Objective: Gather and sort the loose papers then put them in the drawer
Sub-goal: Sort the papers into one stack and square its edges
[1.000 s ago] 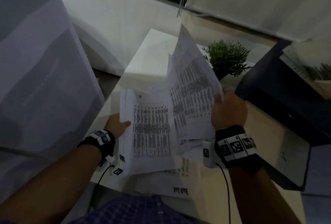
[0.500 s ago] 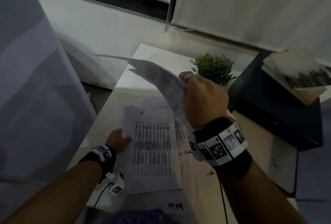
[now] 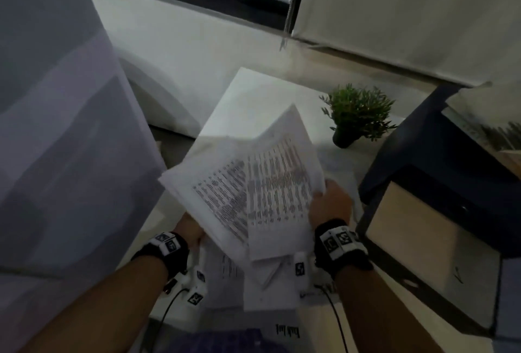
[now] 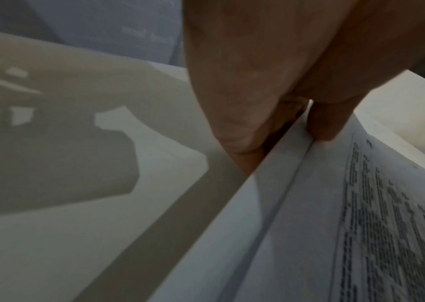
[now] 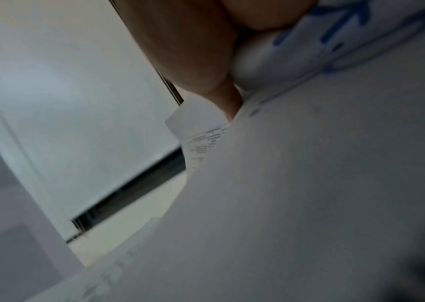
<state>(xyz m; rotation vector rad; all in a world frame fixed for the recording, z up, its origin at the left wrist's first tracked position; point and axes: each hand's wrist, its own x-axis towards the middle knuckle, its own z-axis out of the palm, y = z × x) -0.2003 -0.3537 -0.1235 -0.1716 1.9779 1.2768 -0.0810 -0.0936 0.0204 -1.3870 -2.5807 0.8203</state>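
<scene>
The loose papers (image 3: 248,192) are fanned and askew above the worktop (image 3: 253,93), the left hand (image 3: 191,230) pinching one edge and the right hand (image 3: 329,206) grasping the other, so both grips are closed on paper. Best to loosen slightly and tap the edges square before seeking the drawer. Count: one uneven sheaf in hand, at least two sheets (image 3: 267,288) lying below, one potted plant (image 3: 358,113).
</scene>
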